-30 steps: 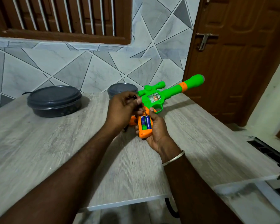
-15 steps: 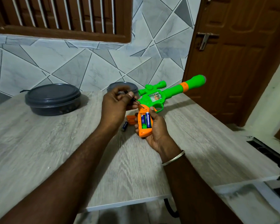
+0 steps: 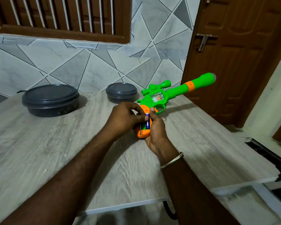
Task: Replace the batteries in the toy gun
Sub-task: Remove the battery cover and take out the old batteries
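Over the middle of the pale wood-grain table, head view: the green plastic toy gun with an orange grip is held up off the surface, barrel aimed out toward 2 o'clock. The right hand cradles the grip from below, fingers wrapped round it, one fingertip up by the trigger guard. A slim silver bangle sits on that wrist. The grip's battery bay faces up and open, and a blue cylindrical battery lies in its right-hand slot. The left hand comes in from 9 o'clock, fingers bunched, thumb curled onto the battery's upper end. At 10 o'clock from the hands, well apart, sits a large round dark plastic container with a lid. A smaller dark lidded container sits at 11 o'clock, just behind the gun's rear. Off at 2 o'clock stands a brown wooden door.
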A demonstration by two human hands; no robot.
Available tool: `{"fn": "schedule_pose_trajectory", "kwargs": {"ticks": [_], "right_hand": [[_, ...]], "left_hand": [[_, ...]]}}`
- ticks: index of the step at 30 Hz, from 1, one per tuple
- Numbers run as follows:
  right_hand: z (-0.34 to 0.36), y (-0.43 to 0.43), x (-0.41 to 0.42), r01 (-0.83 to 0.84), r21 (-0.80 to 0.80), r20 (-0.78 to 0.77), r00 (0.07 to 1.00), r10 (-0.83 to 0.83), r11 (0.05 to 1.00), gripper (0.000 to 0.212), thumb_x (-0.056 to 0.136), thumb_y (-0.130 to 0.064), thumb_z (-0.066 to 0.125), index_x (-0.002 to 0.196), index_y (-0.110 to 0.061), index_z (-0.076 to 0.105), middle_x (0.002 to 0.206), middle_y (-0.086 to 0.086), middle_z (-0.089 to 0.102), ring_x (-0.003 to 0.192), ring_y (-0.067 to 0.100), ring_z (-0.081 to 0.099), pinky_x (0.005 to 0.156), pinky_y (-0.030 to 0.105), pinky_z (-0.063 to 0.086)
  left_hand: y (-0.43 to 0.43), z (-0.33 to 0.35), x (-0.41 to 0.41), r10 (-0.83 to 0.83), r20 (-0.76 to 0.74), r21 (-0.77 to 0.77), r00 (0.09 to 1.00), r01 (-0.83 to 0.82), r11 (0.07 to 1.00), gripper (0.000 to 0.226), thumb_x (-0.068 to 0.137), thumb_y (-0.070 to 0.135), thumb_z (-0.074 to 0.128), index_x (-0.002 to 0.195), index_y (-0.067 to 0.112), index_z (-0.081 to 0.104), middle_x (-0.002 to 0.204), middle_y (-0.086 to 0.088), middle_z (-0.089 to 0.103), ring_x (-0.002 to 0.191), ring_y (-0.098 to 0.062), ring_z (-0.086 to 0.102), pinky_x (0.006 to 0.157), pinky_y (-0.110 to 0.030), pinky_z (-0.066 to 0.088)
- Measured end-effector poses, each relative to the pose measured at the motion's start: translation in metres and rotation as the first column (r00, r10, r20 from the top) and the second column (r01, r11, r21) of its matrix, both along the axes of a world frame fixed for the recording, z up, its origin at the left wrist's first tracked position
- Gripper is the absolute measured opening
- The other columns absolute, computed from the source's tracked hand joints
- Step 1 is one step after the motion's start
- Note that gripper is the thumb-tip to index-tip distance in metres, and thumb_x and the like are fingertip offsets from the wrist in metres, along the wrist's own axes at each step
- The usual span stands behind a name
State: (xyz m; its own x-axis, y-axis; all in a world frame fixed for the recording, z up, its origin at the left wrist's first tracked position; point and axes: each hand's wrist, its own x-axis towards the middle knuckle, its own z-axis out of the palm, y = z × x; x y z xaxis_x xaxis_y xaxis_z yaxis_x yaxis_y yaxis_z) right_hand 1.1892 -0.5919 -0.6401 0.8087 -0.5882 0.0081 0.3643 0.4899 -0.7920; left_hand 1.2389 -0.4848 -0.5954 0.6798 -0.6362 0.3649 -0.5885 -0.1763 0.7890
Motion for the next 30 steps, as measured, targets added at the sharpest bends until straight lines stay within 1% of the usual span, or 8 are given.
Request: {"fn": "schedule_pose_trajectory", "kwargs": {"ticks": [4,8,14,16,19,22,26,30], "right_hand": [[-0.003,0.000,0.007,0.073,-0.036,-0.035,0.997,-0.074,0.997,0.055,0.103,-0.042,0.036,0.132,0.001,0.054,0.131,0.023,0.059,0.110,0.033,0.061,0.104,0.051,0.043],[-0.008,-0.002,0.013,0.150,-0.115,-0.056,0.986,-0.157,0.982,0.058,0.095,-0.051,0.048,0.123,-0.002,0.064,0.122,0.022,0.065,0.115,0.041,0.061,0.098,0.052,0.048],[-0.013,-0.006,0.018,0.138,-0.148,-0.037,0.989,-0.145,0.979,0.063,0.078,-0.062,0.056,0.115,-0.013,0.071,0.118,0.017,0.070,0.110,0.035,0.065,0.094,0.050,0.051],[-0.014,-0.007,0.019,0.140,-0.129,-0.035,0.989,-0.145,0.982,0.058,0.078,-0.060,0.056,0.108,-0.013,0.073,0.110,0.016,0.072,0.103,0.034,0.068,0.093,0.049,0.052],[-0.018,-0.012,0.021,0.148,-0.110,-0.052,0.987,-0.154,0.983,0.054,0.085,-0.059,0.055,0.097,-0.011,0.076,0.084,0.015,0.070,0.069,0.027,0.066,0.073,0.042,0.053],[-0.018,-0.013,0.020,0.113,-0.056,-0.064,0.991,-0.117,0.992,0.048,0.092,-0.057,0.050,0.088,-0.016,0.075,0.088,0.019,0.070,0.074,0.033,0.065,0.084,0.054,0.051],[-0.015,-0.015,0.016,0.070,-0.041,-0.065,0.995,-0.072,0.997,0.054,0.099,-0.049,0.042,0.073,-0.007,0.064,0.057,0.010,0.059,0.044,0.021,0.055,0.050,0.028,0.048],[-0.014,-0.013,0.015,0.111,-0.044,-0.062,0.992,-0.114,0.993,0.045,0.097,-0.050,0.047,0.092,-0.014,0.073,0.085,0.014,0.071,0.069,0.027,0.066,0.070,0.042,0.056]], "left_hand": [[0.000,-0.001,-0.002,-0.036,-0.069,0.025,0.997,0.037,0.999,0.017,0.078,0.028,0.086,0.084,0.014,0.077,0.051,0.002,0.065,0.042,-0.007,0.058,0.041,-0.013,0.036],[-0.001,0.001,-0.005,-0.053,-0.180,-0.007,0.982,0.052,0.999,0.017,0.081,0.025,0.083,0.083,0.010,0.076,0.050,-0.005,0.066,0.038,-0.012,0.055,0.038,-0.017,0.036],[0.000,0.001,-0.007,-0.033,-0.192,0.004,0.981,0.035,0.999,0.015,0.082,0.023,0.082,0.087,0.011,0.076,0.055,-0.008,0.068,0.041,-0.011,0.059,0.040,-0.017,0.040],[0.003,0.004,-0.008,-0.050,-0.238,-0.010,0.970,0.049,0.999,0.009,0.087,0.015,0.078,0.092,0.008,0.075,0.062,-0.014,0.070,0.042,-0.012,0.061,0.039,-0.016,0.042],[0.008,0.007,-0.006,-0.104,-0.319,-0.075,0.942,0.085,0.994,0.012,0.094,0.002,0.065,0.103,0.000,0.072,0.074,-0.023,0.069,0.049,-0.018,0.062,0.040,-0.017,0.044],[0.010,0.008,-0.005,-0.100,-0.269,-0.089,0.958,0.078,0.993,0.017,0.096,-0.003,0.058,0.105,0.000,0.072,0.081,-0.031,0.069,0.054,-0.022,0.062,0.041,-0.018,0.045],[0.008,0.007,-0.005,-0.129,-0.256,-0.097,0.958,0.107,0.990,0.023,0.099,-0.005,0.051,0.102,-0.002,0.073,0.075,-0.021,0.066,0.054,-0.020,0.062,0.045,-0.020,0.049],[0.007,0.004,-0.003,-0.093,-0.193,-0.093,0.977,0.076,0.993,0.017,0.096,0.002,0.060,0.097,0.004,0.077,0.069,-0.015,0.068,0.056,-0.016,0.060,0.052,-0.023,0.050]]}}
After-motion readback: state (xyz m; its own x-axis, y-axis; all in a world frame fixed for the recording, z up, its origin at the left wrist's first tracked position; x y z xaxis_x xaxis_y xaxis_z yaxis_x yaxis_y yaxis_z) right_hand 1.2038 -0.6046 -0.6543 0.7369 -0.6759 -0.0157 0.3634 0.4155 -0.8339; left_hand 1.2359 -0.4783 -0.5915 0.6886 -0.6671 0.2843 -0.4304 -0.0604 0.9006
